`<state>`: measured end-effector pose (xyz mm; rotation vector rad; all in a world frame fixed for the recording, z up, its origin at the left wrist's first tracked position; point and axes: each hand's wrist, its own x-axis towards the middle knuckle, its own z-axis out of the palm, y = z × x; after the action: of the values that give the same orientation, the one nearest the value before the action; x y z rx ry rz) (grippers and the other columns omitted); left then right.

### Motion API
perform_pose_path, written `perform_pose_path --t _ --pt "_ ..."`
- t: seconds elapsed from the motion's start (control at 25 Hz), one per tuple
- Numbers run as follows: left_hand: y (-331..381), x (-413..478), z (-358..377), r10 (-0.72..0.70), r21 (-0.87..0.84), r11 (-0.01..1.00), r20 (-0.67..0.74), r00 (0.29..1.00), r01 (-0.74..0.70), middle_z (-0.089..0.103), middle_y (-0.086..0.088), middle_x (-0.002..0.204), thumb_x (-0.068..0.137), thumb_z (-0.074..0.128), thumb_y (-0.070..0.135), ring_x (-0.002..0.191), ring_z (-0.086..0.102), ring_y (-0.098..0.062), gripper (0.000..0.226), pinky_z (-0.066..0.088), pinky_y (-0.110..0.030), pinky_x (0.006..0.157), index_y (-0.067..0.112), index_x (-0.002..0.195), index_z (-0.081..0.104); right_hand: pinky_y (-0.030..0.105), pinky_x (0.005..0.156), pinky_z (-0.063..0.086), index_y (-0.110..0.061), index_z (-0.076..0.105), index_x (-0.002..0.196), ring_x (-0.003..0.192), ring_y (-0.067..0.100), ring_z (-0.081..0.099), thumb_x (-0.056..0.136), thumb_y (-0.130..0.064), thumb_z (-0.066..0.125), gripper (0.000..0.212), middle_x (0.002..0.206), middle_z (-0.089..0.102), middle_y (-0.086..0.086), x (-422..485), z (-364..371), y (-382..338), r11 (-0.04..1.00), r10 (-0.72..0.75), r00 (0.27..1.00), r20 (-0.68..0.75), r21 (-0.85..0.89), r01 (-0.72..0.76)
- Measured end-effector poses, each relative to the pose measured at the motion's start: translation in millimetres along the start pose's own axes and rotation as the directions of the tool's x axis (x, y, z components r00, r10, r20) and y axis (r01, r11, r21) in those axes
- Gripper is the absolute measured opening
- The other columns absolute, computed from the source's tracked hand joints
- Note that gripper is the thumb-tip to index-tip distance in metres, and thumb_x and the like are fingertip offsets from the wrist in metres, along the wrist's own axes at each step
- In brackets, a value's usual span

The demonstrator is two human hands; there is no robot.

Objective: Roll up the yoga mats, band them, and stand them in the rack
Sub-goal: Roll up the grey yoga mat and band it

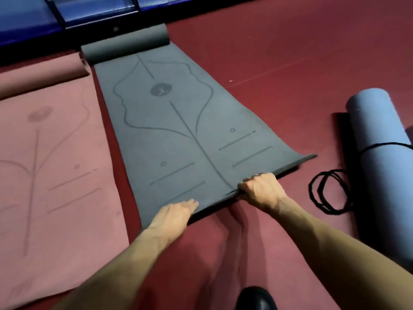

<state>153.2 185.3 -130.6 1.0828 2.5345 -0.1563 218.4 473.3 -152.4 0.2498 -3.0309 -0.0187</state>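
Head view: grey mat [178,121] lies flat on the red floor [290,52], far end curled up. Right hand [260,189] grips its near edge, fingers curled. Left hand [176,211] rests on the same edge, fingers straight. Pink mat [51,153] just left. Banded blue roll [380,153] right, loose black bands [328,193] beside it.

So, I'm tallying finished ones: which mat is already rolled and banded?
The light blue mat at right: fully rolled, a black band around it. The grey mat and pink mat lie mostly flat, unbanded.
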Motion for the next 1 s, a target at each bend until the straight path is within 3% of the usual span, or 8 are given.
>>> perform_pose_path --t 0.2,0.4,0.48,0.6,0.68,0.8,0.88,1.0 --pt "-41 -62 29 -0.056 -0.152 0.986 0.086 0.995 0.069 0.031 0.002 0.165 0.11 0.041 0.03 0.149 0.034 -0.018 0.051 0.029 -0.035 0.12 0.029 0.159 0.029 0.023 0.044 0.043 -0.031 0.069 0.069 0.061 0.012 0.07 0.08 -0.059 0.048 0.037 0.065 0.067 -0.014 -13 11 -66 0.993 -0.091 0.996 0.017 0.083 0.089" --pt "-25 -82 71 -0.172 -0.399 0.899 0.061 0.983 0.182 0.019 0.006 0.169 0.109 0.037 0.04 0.156 0.012 -0.014 0.053 0.016 -0.043 0.125 0.032 0.16 0.024 0.033 0.072 0.053 -0.034 0.067 0.106 0.105 0.013 0.068 0.087 -0.07 0.018 0.063 0.107 0.073 -0.013 -22 10 -74 0.99 -0.084 0.982 0.166 0.129 0.063" --pt "-22 -85 81 -0.203 -0.443 0.874 0.04 0.978 0.2 0.015 0.01 0.169 0.109 0.035 0.043 0.156 0.006 -0.011 0.053 0.011 -0.048 0.125 0.037 0.16 0.022 0.032 0.084 0.056 -0.033 0.071 0.111 0.112 0.012 0.067 0.094 -0.073 0.018 0.068 0.114 0.073 -0.013 -21 8 -76 0.976 -0.097 0.989 0.113 0.207 0.072" --pt "-25 -86 94 -0.177 -0.444 0.877 0.055 0.983 0.183 0.009 0.014 0.169 0.109 0.033 0.044 0.156 -0.001 -0.009 0.053 0.005 -0.051 0.125 0.043 0.159 0.017 0.051 0.098 0.053 -0.033 0.076 0.11 0.115 0.017 0.069 0.098 -0.068 0.03 0.059 0.117 0.074 -0.011 -24 19 -74 0.993 -0.049 0.998 -0.034 0.102 0.052" --pt "-27 -87 101 -0.167 -0.448 0.877 0.057 0.984 0.175 0.004 0.016 0.169 0.109 0.032 0.045 0.156 -0.006 -0.008 0.053 0.002 -0.052 0.124 0.045 0.159 0.015 0.05 0.096 0.054 -0.035 0.075 0.107 0.115 0.019 0.068 0.096 -0.072 0.027 0.062 0.113 0.073 -0.012 -30 25 -77 0.997 -0.005 1.0 0.018 0.073 0.003" --pt "-31 -89 118 -0.145 -0.419 0.892 0.087 0.986 0.169 -0.002 0.02 0.167 0.103 0.019 0.062 0.153 -0.014 -0.005 0.057 -0.001 -0.052 0.124 0.049 0.157 0.012 0.033 0.091 0.049 -0.037 0.067 0.115 0.118 0.008 0.057 0.096 -0.072 0.004 0.075 0.111 0.063 -0.016 -43 32 -88 0.987 0.03 0.96 0.28 0.142 -0.072" --pt "-37 -103 136 -0.146 -0.397 0.905 0.045 0.988 0.151 0.001 0.022 0.165 0.09 0.003 0.072 0.152 -0.014 -0.004 0.069 0.002 -0.055 0.124 0.051 0.155 0.015 0.032 0.08 0.052 -0.037 0.069 0.106 0.113 0.007 0.06 0.097 -0.067 0.012 0.066 0.105 0.063 -0.016 -57 39 -109 0.983 0.062 0.963 0.262 0.149 -0.104" --pt "-38 -147 167 -0.185 -0.333 0.934 -0.145 0.972 0.129 0.032 0.012 0.162 0.1 0.01 0.069 0.154 0.017 -0.013 0.065 0.024 -0.059 0.12 0.043 0.15 0.043 0.03 0.058 0.051 -0.035 0.07 0.086 0.095 0.009 0.067 0.096 -0.06 0.032 0.047 0.088 0.062 -0.014 -84 43 -156 0.974 0.127 0.972 0.198 0.163 -0.16"
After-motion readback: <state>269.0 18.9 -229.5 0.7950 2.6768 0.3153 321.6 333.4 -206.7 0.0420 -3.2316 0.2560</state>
